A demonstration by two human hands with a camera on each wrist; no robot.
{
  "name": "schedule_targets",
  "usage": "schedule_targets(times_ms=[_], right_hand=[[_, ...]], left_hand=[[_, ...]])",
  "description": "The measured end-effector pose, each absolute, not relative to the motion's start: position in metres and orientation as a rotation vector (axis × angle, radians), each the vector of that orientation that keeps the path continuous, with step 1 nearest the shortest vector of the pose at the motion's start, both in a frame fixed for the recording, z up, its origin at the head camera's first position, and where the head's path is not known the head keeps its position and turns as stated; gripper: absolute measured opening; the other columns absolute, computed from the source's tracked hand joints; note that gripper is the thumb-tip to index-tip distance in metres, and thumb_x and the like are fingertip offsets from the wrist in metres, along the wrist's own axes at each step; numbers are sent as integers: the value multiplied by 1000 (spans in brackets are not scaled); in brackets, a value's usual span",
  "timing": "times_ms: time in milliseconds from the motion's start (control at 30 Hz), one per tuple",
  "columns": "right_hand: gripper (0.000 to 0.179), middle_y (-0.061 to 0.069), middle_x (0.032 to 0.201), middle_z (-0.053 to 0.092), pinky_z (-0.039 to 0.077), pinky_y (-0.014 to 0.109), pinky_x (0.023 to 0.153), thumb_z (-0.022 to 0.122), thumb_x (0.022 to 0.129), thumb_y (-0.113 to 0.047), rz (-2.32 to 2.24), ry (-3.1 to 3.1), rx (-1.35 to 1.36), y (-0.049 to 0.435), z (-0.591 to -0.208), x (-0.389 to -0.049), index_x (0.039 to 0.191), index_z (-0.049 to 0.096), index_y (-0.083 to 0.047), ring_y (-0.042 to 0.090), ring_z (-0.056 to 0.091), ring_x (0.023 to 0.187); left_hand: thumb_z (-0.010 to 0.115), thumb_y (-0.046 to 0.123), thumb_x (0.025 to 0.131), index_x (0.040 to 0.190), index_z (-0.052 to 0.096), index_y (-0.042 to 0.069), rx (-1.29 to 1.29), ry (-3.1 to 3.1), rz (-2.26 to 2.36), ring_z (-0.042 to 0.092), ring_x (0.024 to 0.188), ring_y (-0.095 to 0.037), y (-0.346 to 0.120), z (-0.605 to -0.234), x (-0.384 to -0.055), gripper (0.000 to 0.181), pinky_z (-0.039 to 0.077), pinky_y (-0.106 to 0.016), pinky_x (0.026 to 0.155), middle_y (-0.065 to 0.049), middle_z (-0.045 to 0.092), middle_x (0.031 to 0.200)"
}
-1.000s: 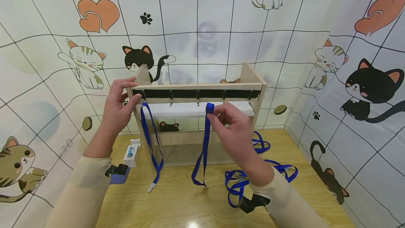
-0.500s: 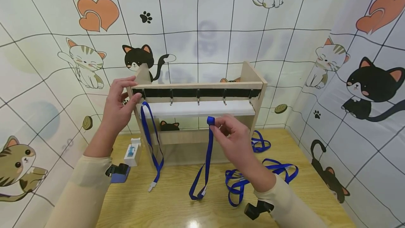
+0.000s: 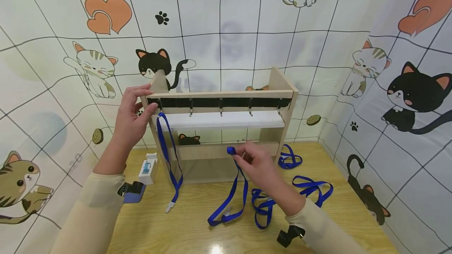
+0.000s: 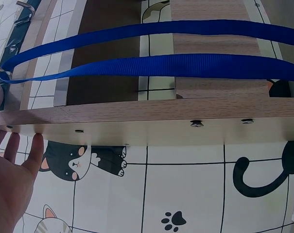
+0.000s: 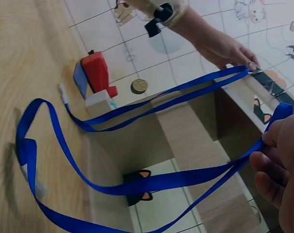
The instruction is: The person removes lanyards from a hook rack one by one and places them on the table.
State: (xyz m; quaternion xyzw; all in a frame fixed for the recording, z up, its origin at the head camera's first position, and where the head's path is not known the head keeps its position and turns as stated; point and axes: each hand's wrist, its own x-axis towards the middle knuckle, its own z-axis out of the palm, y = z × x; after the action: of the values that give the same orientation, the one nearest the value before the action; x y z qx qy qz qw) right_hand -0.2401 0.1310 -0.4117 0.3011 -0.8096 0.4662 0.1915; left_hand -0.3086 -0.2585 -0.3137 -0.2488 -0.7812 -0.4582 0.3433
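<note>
My left hand holds the upper left corner of a wooden rack, thumb in front and fingers round the side. A black strip with several metal hooks runs across the rack. One blue lanyard hangs from the leftmost hook, its white clip low over the table. In front of the rack's lower part, my right hand pinches the top of a second blue lanyard between thumb and fingers. Its loop droops down to the table, where a whitish clip shows.
More blue lanyards lie loosely coiled on the wooden table at the right, one beside the rack's right side. Left of the rack stand a small white box, a blue item and a red object. Cat-patterned sheeting surrounds the table.
My right hand has moved down from just below the hooks to the rack's lower board, and the held lanyard's loop has spread onto the table. The left hand stays on the rack.
</note>
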Motion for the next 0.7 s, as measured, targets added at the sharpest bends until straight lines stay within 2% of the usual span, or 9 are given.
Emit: schedule_targets(times_ms=[267,567,700], right_hand=[[15,-8,93,67,50,25,54,79,101,-1,1333,-2299,1007,121,-438,-243,103,78,-16,7,55,65],[6,-6,93,69,49,23,54,77,105,-7,1463,-2471,1202,115,-462,-242,107,79,-12,6,56,66],[5,-5,93,69,50,23,54,75,107,-10,1547,-2560,1208,114,-473,-242,109,80,-12,5,55,63]], left_hand=[[72,1,106,141,63,1,-631,-2034,-1200,47,151,-20,-257,-313,-308,36,51,-23,112,-8,53,158],[72,-1,105,140,62,0,-606,-2045,-1205,47,150,-21,-256,-313,-307,36,51,-24,113,-6,53,159],[73,-1,105,141,62,0,-598,-2047,-1204,47,149,-21,-256,-313,-307,37,51,-26,115,-5,53,159]])
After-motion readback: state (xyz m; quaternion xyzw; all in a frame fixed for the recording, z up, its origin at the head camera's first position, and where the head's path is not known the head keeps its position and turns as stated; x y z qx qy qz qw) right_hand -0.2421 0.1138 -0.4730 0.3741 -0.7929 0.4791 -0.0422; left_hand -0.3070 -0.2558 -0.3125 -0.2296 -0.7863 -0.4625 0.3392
